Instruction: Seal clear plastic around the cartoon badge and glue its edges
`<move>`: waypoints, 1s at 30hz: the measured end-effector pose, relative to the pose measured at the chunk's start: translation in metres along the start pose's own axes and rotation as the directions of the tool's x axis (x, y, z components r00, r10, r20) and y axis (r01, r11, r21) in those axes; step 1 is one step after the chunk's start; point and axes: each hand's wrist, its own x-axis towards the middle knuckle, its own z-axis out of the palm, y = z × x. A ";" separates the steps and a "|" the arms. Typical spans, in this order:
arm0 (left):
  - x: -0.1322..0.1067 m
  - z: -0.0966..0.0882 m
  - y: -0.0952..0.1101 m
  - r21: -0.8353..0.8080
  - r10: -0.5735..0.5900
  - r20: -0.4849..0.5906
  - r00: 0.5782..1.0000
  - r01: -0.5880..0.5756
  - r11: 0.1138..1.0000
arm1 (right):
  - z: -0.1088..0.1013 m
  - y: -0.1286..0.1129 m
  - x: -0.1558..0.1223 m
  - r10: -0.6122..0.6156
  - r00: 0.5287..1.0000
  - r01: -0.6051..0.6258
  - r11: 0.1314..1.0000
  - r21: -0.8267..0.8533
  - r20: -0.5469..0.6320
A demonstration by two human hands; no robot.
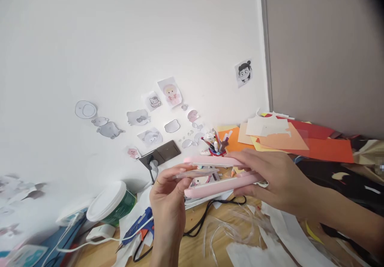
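My right hand [274, 175] grips a pink, rounded-edge folding case [210, 187] from the right, its fingers keeping the two panels a little apart. The upper panel [213, 161] and the lower one are seen almost edge-on, with a small printed figure showing inside. At the left opening, my left hand [168, 189] pinches a thin, flat, pale piece [195, 173] between thumb and fingers. That piece reaches into the gap between the panels. What exactly it is cannot be made out. A ring sits on a left finger.
Behind the hands stands a cup of pens [217, 149]. Coloured paper sheets [324, 151] are stacked at the back right. On the left lie a blue glue gun [138, 225], a white-lidded tub [108, 201] and a white cable [90, 243]. Clear plastic strips [222, 233] litter the wooden table.
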 end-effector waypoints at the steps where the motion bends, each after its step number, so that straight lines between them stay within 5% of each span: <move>1: 0.000 0.000 0.000 -0.002 -0.001 -0.012 1.000 0.001 1.000 | 0.001 0.000 -0.001 -0.029 0.999 0.028 0.999 -0.024 -0.028; 10: -0.001 -0.002 -0.002 -0.036 -0.008 -0.006 1.000 0.007 0.999 | 0.001 0.001 -0.002 -0.111 0.982 0.095 0.990 -0.107 -0.155; 14: -0.002 -0.006 0.003 0.053 -0.035 0.152 0.988 0.027 0.998 | -0.002 0.004 -0.002 -0.152 0.978 0.131 0.981 -0.145 -0.143; 18: -0.005 -0.009 0.015 0.254 0.134 0.364 0.922 -0.236 0.938 | -0.003 0.005 -0.002 -0.192 0.978 0.175 0.969 -0.174 -0.086; 23: -0.008 -0.010 0.025 0.539 0.338 0.481 0.809 -0.577 0.613 | -0.001 0.003 -0.002 -0.272 0.959 0.245 0.938 -0.245 -0.083; 30: -0.007 -0.012 0.025 0.535 0.447 0.508 0.736 -0.676 0.506 | -0.001 0.002 -0.004 -0.291 0.955 0.265 0.929 -0.259 -0.064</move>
